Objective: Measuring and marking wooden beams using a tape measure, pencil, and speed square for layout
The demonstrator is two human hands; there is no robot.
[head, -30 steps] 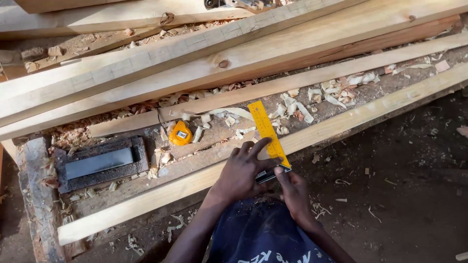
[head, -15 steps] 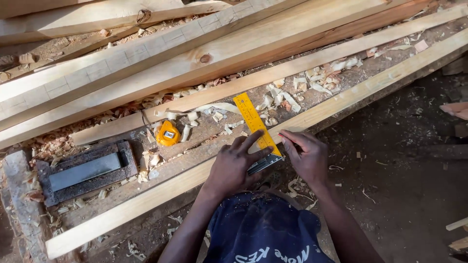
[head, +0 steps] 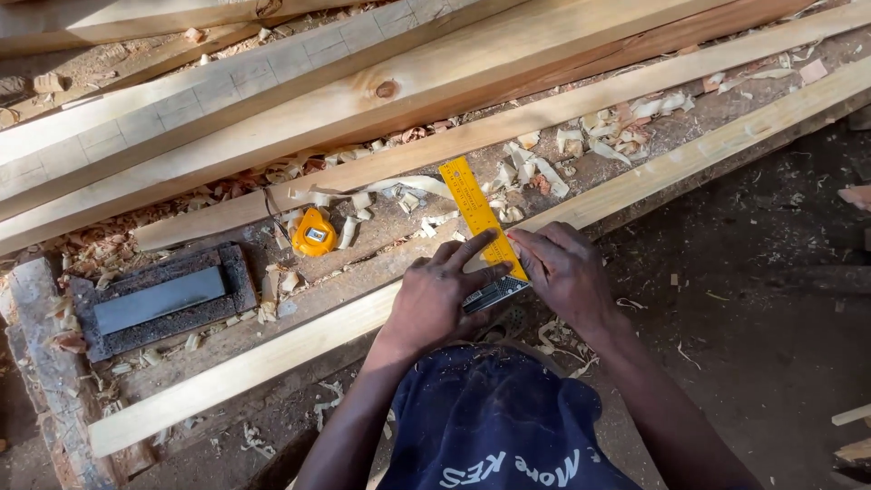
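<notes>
Left hand (head: 442, 295): my fingers spread, pressing the yellow square (head: 481, 222) on the near batten (head: 635, 186).
Right hand (head: 564, 272): fingers together beside the blade; anything pinched is hidden.
Around: tape measure (head: 314, 233), sharpening stone (head: 159, 298), shavings (head: 581, 145) on the counter (head: 381, 238).

A yellow square blade (head: 481, 216), a yellow tape measure (head: 314, 233), pale wooden planks (head: 435, 91).

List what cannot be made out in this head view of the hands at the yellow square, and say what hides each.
- Pencil or marker in the right hand: hidden by its fingers.
- Square stock: mostly under the left hand.
- Strip of wood ends: the right one cut off by the frame edge.
- Tape measure markings: too small.
</notes>
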